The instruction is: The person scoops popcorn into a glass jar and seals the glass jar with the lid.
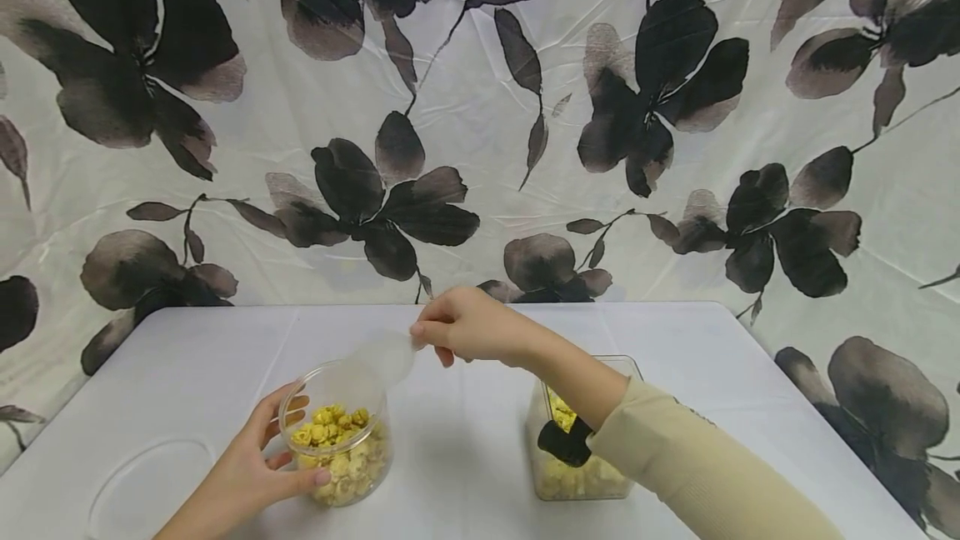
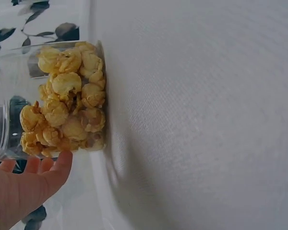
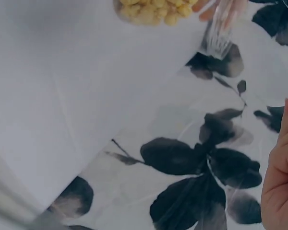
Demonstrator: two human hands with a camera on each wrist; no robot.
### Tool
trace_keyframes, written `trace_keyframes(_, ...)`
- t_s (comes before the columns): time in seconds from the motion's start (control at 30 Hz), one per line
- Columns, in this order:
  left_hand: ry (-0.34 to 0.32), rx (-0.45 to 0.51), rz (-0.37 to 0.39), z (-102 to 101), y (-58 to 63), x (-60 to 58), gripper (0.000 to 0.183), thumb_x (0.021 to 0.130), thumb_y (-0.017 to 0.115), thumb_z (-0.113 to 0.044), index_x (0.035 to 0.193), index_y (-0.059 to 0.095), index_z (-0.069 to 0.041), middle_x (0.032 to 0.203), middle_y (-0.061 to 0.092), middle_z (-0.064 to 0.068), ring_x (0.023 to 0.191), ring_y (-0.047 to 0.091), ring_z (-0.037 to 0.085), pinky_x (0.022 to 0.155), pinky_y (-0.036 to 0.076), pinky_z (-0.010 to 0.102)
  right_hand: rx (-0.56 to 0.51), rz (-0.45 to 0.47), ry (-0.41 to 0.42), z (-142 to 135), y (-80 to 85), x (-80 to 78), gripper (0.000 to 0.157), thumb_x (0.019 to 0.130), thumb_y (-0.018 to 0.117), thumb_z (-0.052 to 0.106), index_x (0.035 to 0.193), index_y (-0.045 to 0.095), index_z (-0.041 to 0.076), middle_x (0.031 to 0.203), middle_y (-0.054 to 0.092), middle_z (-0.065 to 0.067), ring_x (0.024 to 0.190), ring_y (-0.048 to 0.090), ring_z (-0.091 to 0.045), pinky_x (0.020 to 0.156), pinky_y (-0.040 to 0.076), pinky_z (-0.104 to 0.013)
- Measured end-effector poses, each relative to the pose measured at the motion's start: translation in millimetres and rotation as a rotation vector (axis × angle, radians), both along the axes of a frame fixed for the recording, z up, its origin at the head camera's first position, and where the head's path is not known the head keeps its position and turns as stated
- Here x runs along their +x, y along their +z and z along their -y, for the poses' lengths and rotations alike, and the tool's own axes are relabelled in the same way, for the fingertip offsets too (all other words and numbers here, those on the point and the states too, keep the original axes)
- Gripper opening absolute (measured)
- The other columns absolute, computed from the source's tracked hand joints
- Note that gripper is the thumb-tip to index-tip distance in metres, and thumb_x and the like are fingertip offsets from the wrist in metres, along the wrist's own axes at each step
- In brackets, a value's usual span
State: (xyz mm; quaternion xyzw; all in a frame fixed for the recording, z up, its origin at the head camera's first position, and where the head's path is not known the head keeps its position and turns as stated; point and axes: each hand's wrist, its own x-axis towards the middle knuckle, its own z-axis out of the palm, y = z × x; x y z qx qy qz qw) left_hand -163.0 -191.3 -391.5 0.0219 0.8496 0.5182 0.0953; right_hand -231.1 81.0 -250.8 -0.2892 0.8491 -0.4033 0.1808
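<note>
My left hand (image 1: 258, 465) grips a clear round jar (image 1: 382, 448) from the left, thumb at the front and fingers around the back. The jar stands on the table, partly filled with yellow popcorn (image 1: 333, 426); the left wrist view shows the popcorn (image 2: 67, 105) close up through the wall. Between thumb and fingertips my right hand (image 1: 472, 327) pinches the edge of a thin, translucent round sheet (image 1: 386, 357). That sheet slants over the far right side of the jar's mouth. In the right wrist view, the right hand (image 3: 283, 177) shows only in part.
A clear square container (image 1: 543, 473) of popcorn stands right of the jar, partly hidden by my right forearm and the black wrist camera (image 1: 566, 442). A clear round lid (image 1: 150, 486) lies on the white table (image 1: 457, 473) at the left. Floral cloth (image 1: 525, 148) hangs behind.
</note>
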Motion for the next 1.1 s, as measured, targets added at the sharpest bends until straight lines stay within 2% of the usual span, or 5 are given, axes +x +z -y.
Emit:
trace_keyframes(0.27,-0.001,0.018,-0.036,0.8,-2.2,2.0,0.103,0.074,0.079,-0.021,0.148,0.007,-0.012,0.146,0.02,0.022,0.131,0.019,0.048,0.097,0.036,0.055,-0.173,0.196,-0.069,-30.7,6.9,-5.7,0.023,0.096,0.051,0.014,0.097,0.065,-0.004,0.058,0.05,-0.003,0.045,0.031,-0.011,0.044,0.021,-0.021)
trace_keyframes(0.43,-0.007,0.047,-0.02,0.4,-0.6,2.5,0.103,0.076,0.078,-0.02,0.148,0.005,-0.012,0.148,0.017,0.021,0.134,0.014,0.046,0.099,0.033,0.056,-0.221,0.205,-0.076,-48.6,7.9,-7.8,0.025,0.097,0.05,0.014,0.098,0.062,-0.007,0.057,0.05,-0.001,0.045,0.032,-0.01,0.043,0.02,-0.021)
trace_keyframes(0.67,-0.002,0.072,-0.128,4.1,-1.7,3.5,0.101,0.076,0.078,-0.015,0.148,0.007,-0.011,0.145,0.02,0.022,0.132,0.021,0.041,0.096,0.038,0.054,-0.237,0.203,-0.113,-67.6,9.7,-7.5,0.026,0.097,0.051,0.017,0.098,0.063,-0.006,0.057,0.051,0.0,0.045,0.033,-0.008,0.042,0.02,-0.02)
trace_keyframes(0.93,-0.004,0.146,-0.304,15.3,3.9,4.7,0.095,0.076,0.074,0.0,0.148,0.014,-0.019,0.139,0.029,0.005,0.113,0.034,-0.012,0.079,0.047,0.018,-0.24,0.185,-0.136,-86.5,13.2,-6.7,0.027,0.098,0.049,0.017,0.098,0.061,-0.008,0.058,0.05,-0.001,0.043,0.031,-0.008,0.042,0.021,-0.019)
trace_keyframes(1.1,-0.004,0.161,-0.381,20.0,21.0,5.4,0.098,0.073,0.074,0.007,0.148,0.017,-0.023,0.136,0.032,-0.006,0.116,0.035,-0.012,0.079,0.044,0.011,-0.225,0.19,-0.148,-101.5,11.8,-8.0,0.027,0.098,0.049,0.017,0.097,0.061,-0.006,0.059,0.051,0.0,0.043,0.032,-0.007,0.042,0.021,-0.019)
